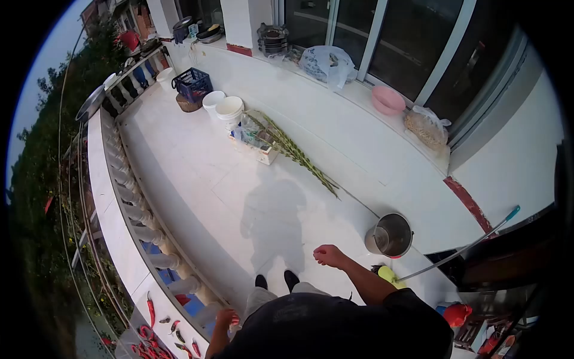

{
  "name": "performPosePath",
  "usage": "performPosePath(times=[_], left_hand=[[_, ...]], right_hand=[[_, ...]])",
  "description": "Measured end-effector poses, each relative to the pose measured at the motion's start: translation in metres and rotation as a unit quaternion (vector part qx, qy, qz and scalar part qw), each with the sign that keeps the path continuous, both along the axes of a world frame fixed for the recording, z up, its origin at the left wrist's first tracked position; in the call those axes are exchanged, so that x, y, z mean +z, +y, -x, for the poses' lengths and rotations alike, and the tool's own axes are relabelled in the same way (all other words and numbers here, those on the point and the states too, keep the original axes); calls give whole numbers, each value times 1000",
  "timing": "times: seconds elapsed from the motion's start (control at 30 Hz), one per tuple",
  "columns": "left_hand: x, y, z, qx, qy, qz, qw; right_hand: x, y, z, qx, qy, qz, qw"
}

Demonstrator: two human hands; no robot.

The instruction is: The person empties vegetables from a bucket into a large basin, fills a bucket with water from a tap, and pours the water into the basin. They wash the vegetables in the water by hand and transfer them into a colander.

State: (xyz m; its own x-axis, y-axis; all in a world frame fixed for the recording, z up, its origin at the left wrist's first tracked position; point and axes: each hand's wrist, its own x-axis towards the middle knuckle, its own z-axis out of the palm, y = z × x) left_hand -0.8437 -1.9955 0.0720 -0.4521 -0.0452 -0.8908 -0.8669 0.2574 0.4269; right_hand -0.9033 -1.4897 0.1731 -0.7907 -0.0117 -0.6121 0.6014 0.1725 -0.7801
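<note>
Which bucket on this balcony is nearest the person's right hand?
The silvery metal bucket; the white buckets all stand much farther from the right hand.

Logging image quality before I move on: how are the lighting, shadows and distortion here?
Head view: the railing looks bowed, likely by the wide lens, and the corners are black; head view: the person's shadow falls on the pale floor; head view: the right hand is lit but small.

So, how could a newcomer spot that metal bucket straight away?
Start from the pale balcony floor and find the person's right hand. The metal bucket sits up and to the right of that hand in the picture. Only it is silvery; the other buckets are white.
</note>
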Motion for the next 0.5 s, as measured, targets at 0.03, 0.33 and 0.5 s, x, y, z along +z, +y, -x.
performPosePath(times=[0.03,0.33,0.5], left_hand=[[-9,-11,28,-58,-19,1,998],[-42,-37,332,-213,12,173,962],[-12,150,381,-290,78,92,949]], right_hand=[[0,-5,-3,-21,24,-3,999],[-140,-64,-366,-442,-298,-133,836],[-115,-192,-538,-98,-398,-326,852]])
